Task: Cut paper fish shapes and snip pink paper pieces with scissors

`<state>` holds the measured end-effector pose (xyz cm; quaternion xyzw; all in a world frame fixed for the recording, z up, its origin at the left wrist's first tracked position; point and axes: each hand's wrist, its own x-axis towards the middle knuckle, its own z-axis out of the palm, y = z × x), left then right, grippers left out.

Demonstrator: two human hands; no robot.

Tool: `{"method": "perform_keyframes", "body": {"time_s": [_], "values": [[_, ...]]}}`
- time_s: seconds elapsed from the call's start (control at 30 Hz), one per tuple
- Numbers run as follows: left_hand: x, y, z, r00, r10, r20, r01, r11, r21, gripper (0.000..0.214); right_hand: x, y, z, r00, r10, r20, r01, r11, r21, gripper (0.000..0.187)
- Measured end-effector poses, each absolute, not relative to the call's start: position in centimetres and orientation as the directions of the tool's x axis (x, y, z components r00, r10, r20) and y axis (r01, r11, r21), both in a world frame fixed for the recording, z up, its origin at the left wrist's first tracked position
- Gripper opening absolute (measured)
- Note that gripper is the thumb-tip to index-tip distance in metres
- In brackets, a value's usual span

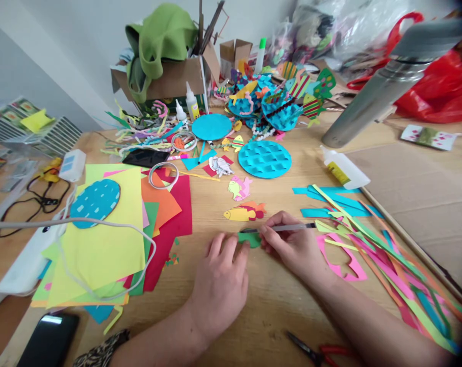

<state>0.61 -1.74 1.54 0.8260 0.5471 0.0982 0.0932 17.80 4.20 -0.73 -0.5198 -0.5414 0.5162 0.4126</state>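
A big wooden table (277, 311) filled most of the frame. A flat brown sheet of cardboard (418, 173) lay at the right side. A messy pile of coloured paper (108, 260) sat at the left, with yellow on top. A tall silver bottle (372, 102) stood at the upper right. Long, bright paper strips (399, 265) lay in a heap at the lower right.

Just below the middle of the frame, the left hand (229, 270) had its fingers a little apart and bent, with the tips pressing on a small green paper (252, 240). The right hand (286, 239), to the right of it, was nearly closed and pinched a thin grey pen (292, 227). The pen's dark end was at the top edge of the green paper.

A round blue piece (264, 159) lay above the hands. Under it was a pink and green fish (238, 188), then a yellow and red fish (240, 213) close to the fingers. Tiny paper bits (172, 259) were left of the left hand
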Motion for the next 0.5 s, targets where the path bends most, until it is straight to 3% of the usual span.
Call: {"method": "perform_keyframes", "body": {"time_s": [0.5], "values": [[0.59,-1.73,1.46,0.386,0.920,0.070,0.885,-0.390,0.254,0.036,17.79,4.19,-0.71,-0.125,0.989,-0.080,0.144,-0.062,-0.988,0.022]]}}
